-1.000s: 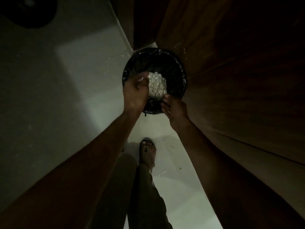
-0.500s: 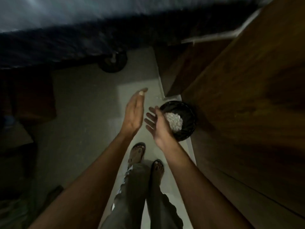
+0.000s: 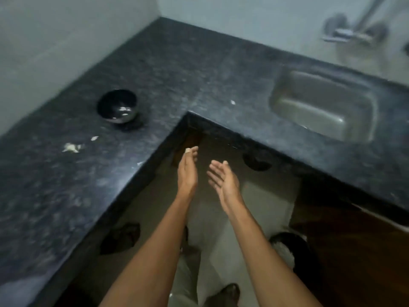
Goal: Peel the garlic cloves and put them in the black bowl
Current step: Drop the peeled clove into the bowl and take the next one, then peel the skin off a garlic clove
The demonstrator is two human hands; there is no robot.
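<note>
While both hands, left hand (image 3: 187, 173) and right hand (image 3: 223, 181), hover spread and empty, the glossy black bowl (image 3: 117, 106) sits upright on the counter (image 3: 177, 69) at ten o'clock, pale bits inside.

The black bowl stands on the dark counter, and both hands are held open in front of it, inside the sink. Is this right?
Not quite. The head view shows the left hand and right hand open over the floor, not inside the sink. The black bowl does stand on the dark counter.
</note>
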